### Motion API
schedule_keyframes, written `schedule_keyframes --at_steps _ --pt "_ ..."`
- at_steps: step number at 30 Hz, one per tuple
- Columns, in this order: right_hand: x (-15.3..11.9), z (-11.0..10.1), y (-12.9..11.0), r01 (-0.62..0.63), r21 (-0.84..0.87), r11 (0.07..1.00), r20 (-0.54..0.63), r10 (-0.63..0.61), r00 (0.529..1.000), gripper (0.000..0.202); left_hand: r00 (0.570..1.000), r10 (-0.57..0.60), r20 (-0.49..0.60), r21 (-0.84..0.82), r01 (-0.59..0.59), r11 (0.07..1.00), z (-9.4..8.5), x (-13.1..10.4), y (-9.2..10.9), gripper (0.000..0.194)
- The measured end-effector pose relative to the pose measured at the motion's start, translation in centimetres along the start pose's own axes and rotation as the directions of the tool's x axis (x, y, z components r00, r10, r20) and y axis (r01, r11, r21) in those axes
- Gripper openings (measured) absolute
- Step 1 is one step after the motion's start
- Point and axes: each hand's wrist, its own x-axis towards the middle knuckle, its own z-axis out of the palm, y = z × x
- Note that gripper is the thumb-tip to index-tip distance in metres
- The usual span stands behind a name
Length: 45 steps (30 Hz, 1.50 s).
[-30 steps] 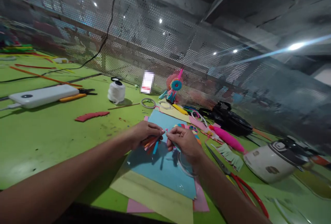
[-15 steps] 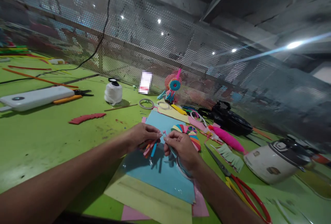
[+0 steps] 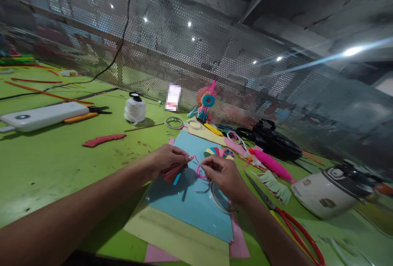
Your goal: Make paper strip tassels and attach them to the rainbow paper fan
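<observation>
My left hand (image 3: pixel 170 158) is closed in a pinch on a small paper tassel (image 3: pixel 172 173) of red and blue strips that hang below its fingers. From the fingertips a thin pink string (image 3: pixel 194 157) runs toward my right hand (image 3: pixel 221 173), which pinches it, with a pink loop dangling under the fingers. A small pale piece shows at the right fingertips; its kind is unclear. Both hands are over light blue sheets (image 3: pixel 190 212). Beneath my right wrist lies a roll of tape (image 3: pixel 216 202). A striped multicoloured paper piece (image 3: pixel 211 151) is just behind the right hand.
Red-handled scissors (image 3: pixel 294 229), a fringed pale green paper (image 3: pixel 273 186) and a white round-sided container (image 3: pixel 324 192) are on the right. A white thread spool (image 3: pixel 135 110), red paper piece (image 3: pixel 104 139) and white power bank (image 3: pixel 46 115) lie left. Behind stands a colourful paper ornament (image 3: pixel 207 101).
My right hand has shifted slightly right, away from the left. The pink string now stretches between them, with its loop in sight. The tassel has tilted and drawn closer under my left hand.
</observation>
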Motion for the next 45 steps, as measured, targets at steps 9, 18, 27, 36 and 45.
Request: schedule_keyframes --at_steps 9,18,27,36,45 --pt "1.3 -3.0 -3.8 0.482 -0.511 0.712 0.363 -0.329 0.872 0.011 0.996 -0.010 0.093 0.113 -0.001 0.994 0.0 0.0 -0.4 0.028" --pt "3.2 -1.9 -4.3 0.394 -0.521 0.758 0.398 -0.192 0.897 0.007 0.985 -0.050 0.164 0.089 0.035 0.995 0.0 -0.1 -0.3 0.026" --pt "3.7 -1.6 -4.2 0.446 -0.552 0.705 0.477 -0.172 0.862 0.007 0.975 -0.031 0.222 0.197 -0.013 0.980 -0.2 -0.3 -0.4 0.035" --pt "3.5 -1.2 -4.6 0.457 -0.562 0.689 0.495 -0.163 0.854 0.009 0.979 -0.001 0.202 0.296 -0.061 0.953 0.0 -0.4 -0.2 0.027" --pt "3.7 -1.2 -4.9 0.336 -0.537 0.773 0.475 -0.052 0.878 0.006 0.981 0.000 0.193 0.397 -0.078 0.915 -0.1 -0.5 -0.3 0.030"
